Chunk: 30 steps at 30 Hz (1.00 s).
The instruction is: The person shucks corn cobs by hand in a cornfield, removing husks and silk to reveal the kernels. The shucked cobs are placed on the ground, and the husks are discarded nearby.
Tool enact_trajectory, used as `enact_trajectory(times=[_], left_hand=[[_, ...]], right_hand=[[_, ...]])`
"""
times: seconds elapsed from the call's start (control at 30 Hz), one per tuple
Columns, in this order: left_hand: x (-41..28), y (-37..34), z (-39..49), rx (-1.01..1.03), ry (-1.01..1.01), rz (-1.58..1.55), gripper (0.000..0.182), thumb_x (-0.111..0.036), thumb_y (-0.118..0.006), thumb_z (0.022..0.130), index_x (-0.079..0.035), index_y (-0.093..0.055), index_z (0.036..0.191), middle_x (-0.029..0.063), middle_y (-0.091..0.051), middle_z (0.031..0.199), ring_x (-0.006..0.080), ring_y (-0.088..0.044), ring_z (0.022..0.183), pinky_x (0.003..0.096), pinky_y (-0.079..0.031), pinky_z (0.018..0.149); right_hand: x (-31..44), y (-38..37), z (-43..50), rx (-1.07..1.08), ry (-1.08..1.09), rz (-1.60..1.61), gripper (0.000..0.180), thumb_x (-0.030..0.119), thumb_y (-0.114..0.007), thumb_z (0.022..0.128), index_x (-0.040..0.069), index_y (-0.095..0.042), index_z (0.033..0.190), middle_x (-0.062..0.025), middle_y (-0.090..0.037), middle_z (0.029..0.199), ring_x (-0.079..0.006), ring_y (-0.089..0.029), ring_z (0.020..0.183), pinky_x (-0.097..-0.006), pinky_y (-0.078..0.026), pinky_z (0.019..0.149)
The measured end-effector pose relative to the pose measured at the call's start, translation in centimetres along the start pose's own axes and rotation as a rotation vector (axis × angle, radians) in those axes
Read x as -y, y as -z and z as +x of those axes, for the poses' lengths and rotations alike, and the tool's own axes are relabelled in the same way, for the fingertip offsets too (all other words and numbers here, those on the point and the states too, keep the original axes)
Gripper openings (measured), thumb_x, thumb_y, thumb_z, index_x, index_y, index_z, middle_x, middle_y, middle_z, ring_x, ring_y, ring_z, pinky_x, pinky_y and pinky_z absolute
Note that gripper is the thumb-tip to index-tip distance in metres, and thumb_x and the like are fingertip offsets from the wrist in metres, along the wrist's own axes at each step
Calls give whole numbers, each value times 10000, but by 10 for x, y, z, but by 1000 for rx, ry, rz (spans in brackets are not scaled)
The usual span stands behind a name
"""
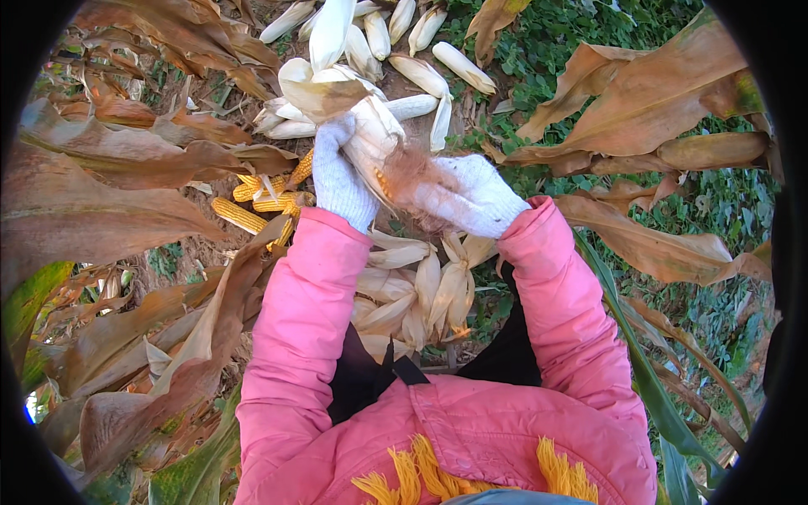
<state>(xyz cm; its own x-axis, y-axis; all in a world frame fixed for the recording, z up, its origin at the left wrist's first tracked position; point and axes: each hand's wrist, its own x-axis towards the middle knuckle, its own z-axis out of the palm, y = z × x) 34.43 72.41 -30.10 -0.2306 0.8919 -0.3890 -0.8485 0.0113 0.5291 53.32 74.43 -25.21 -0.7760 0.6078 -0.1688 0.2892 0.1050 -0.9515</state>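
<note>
My left hand [344,170], in a white knit glove, grips a corn ear in its pale dry husk [372,136]. The ear's tip points down toward me, and a few orange kernels [382,182] show at a gap in the husk there. My right hand [470,196], gloved the same way, is at that tip with brown corn silk [420,180] bunched at its fingers. Dry husk leaves spread from the ear's far end. Just left of my left hand lie several bare yellow corn cobs [268,202] on the soil.
Several ears in husk [379,38] lie on the ground ahead. Stripped husks [416,290] are heaped between my legs. Brown corn leaves [107,208] crowd in from the left, and more dry leaves [650,101] hang at the right over low green plants [549,69].
</note>
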Motion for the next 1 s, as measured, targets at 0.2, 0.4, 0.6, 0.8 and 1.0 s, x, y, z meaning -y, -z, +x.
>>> enact_trajectory(times=[0.2,0.4,0.6,0.8,1.0], left_hand=[[-3,-8,-8,107,61,-39,609,-245,-583,797,-6,-439,1338,182,-575,1225,344,-576,1107,465,-457,1015],[-3,-18,-16,59,100,349,461,-145,-609,864,-18,-463,1282,115,-579,1196,236,-583,1082,384,-491,944],[-7,-20,-31,157,463,216,509,-159,-644,907,-46,-440,1359,104,-585,1229,207,-618,1059,355,-529,899],[7,-25,-34,271,335,258,534,-135,-688,836,-25,-480,1315,73,-622,1137,169,-629,978,322,-535,851],[8,-26,-58,322,339,389,558,-61,-635,715,-1,-506,1254,98,-639,1062,186,-625,938,308,-484,903]], right_hand=[[11,8,2,-239,-376,452,365,344,-581,946,66,-648,1173,-67,-688,808,-98,-621,601,-240,-487,506],[5,-7,10,-350,-356,457,361,368,-610,931,85,-647,1152,-14,-639,765,-73,-590,543,-210,-429,432],[3,-5,9,-496,-240,650,332,350,-612,926,94,-645,1135,-8,-621,743,-74,-552,504,-213,-384,395],[-1,2,17,-802,-265,795,313,394,-627,911,108,-639,1038,-7,-591,659,-96,-489,416,-235,-307,323],[-11,51,16,-1001,58,759,328,448,-584,932,133,-637,1007,0,-604,775,-60,-471,535,-209,-356,432]])
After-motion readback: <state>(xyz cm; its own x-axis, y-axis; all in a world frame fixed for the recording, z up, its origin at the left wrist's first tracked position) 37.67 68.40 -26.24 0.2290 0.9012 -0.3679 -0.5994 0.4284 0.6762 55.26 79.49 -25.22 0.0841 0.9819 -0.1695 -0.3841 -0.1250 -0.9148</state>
